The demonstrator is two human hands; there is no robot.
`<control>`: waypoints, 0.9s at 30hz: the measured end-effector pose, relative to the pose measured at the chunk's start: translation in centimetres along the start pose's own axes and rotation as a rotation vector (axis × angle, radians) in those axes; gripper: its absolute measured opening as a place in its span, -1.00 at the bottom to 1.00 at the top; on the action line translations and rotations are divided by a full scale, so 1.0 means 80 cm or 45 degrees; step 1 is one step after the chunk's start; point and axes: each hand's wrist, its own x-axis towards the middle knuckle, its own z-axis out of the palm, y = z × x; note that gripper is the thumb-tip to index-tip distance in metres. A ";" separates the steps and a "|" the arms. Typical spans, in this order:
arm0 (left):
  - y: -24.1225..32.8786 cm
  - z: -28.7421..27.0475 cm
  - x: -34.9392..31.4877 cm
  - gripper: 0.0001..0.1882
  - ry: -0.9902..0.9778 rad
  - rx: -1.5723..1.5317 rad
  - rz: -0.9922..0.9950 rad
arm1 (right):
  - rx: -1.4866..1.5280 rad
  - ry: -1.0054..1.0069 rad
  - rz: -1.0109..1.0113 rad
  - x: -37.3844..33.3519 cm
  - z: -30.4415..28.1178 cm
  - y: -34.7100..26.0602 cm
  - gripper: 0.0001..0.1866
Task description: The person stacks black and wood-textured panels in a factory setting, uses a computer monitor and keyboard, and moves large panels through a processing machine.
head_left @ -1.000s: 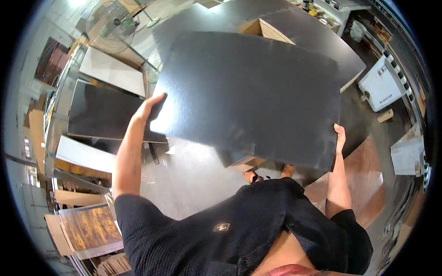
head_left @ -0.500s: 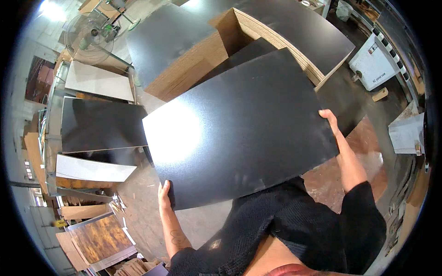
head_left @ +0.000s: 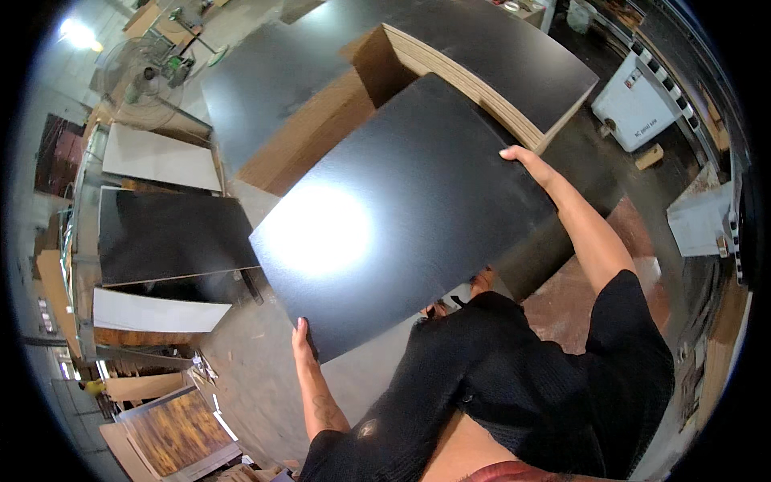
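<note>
A large black board (head_left: 434,185) with a smooth, shiny top is held between both my hands, and a bright glare covers its left part. My left hand (head_left: 302,341) grips its near left corner, thumb along the edge and the other fingers hidden beneath. At the right edge my right hand (head_left: 530,170) is closed on the board, thumb on top, fingers underneath out of sight. Just beyond the board stand stacks of similar boards: a dark-topped stack (head_left: 273,88) to the left and another dark-topped stack (head_left: 498,64) to the right, both with brown edges.
A pedestal fan (head_left: 148,74) stands at the far left. Black, white and wood-patterned panels (head_left: 173,430) lean or lie along the left side. On the right are a white machine cabinet (head_left: 638,100), a small wood block (head_left: 649,157) and a reddish-brown sheet (head_left: 562,301) on the floor.
The board has moved away from my body toward the stacks and tilted more, its right side swinging farther out. My right arm reaches farther forward. My feet now show below the board.
</note>
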 end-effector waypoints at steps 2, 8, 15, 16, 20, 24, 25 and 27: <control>0.010 0.011 -0.016 -0.25 0.005 -0.051 -0.047 | -0.168 0.007 -0.249 -0.008 0.000 0.001 -0.32; 0.031 0.027 -0.021 -0.25 0.053 0.057 -0.035 | 0.216 0.269 -0.453 -0.097 -0.050 0.076 -0.14; 0.036 0.063 -0.029 -0.31 0.012 0.005 -0.077 | 0.625 0.386 -0.291 -0.052 0.057 0.244 -0.08; 0.035 0.074 -0.027 -0.35 0.015 -0.008 -0.094 | 0.652 0.323 -0.395 -0.041 0.087 0.238 0.01; 0.044 0.118 -0.009 -0.45 -0.119 -0.096 -0.091 | 0.924 0.494 -0.190 -0.029 0.099 0.126 0.25; 0.057 0.160 0.001 -0.55 -0.087 -0.240 -0.160 | 0.886 0.442 -0.163 0.015 0.067 0.106 0.27; 0.064 0.170 0.001 -0.56 -0.060 -0.270 -0.187 | 0.861 0.420 -0.171 0.021 0.066 0.096 0.27; 0.069 0.179 0.005 -0.59 -0.007 -0.286 -0.211 | 0.756 0.553 -0.111 0.013 0.086 0.065 0.23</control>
